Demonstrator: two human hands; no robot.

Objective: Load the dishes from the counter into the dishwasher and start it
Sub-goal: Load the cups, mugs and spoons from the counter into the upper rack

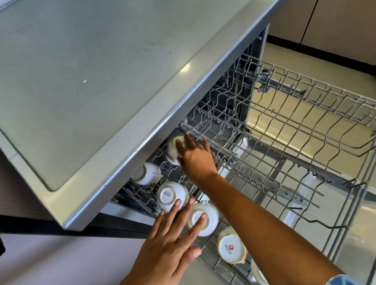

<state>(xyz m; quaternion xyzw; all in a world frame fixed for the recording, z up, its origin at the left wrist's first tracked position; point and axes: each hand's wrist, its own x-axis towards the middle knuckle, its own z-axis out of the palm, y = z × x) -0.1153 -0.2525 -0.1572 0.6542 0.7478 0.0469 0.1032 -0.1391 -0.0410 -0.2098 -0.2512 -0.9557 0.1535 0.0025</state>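
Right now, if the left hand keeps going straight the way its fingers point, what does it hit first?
The left hand points up and slightly right, fingers straight. Its fingertips already overlap two upside-down cups: the cup marked SISTA and the plain white cup. It would likely meet those first; the picture does not show whether it touches them.

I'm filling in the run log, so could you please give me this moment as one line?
stage: loading cups | right hand: placing cup in upper rack | left hand: open, over upturned cups | dishwasher: open, not started

We read "SISTA" on the base of one upturned white cup (printed upside down to us), and "Sonny" under a red logo on another cup's base.
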